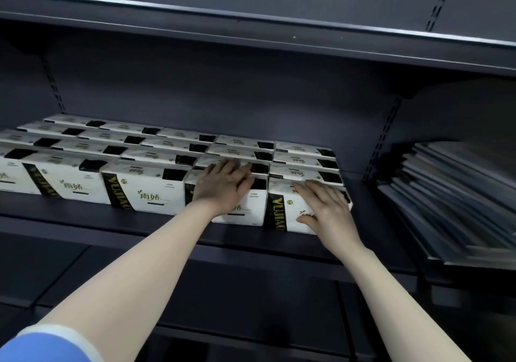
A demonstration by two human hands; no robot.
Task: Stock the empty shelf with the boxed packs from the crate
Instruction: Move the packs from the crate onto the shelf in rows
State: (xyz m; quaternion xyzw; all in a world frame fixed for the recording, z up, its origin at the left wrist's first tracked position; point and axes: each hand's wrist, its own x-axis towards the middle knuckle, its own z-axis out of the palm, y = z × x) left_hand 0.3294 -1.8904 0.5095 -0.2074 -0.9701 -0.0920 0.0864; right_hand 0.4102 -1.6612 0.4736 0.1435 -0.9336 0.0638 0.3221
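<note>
Dark shelf (139,222) carried rows of white packs (145,191); left hand (223,185) and right hand (325,208) lay flat, fingers straight, on the near right packs.

A dark metal shelf (156,223) is carrying white boxed packs (145,191) with black and gold bands, sitting upright in tight rows running from the near edge to the far panel. To the right, a stack of flat grey panels (458,194) is lying on the neighbouring shelf (474,262).
</note>
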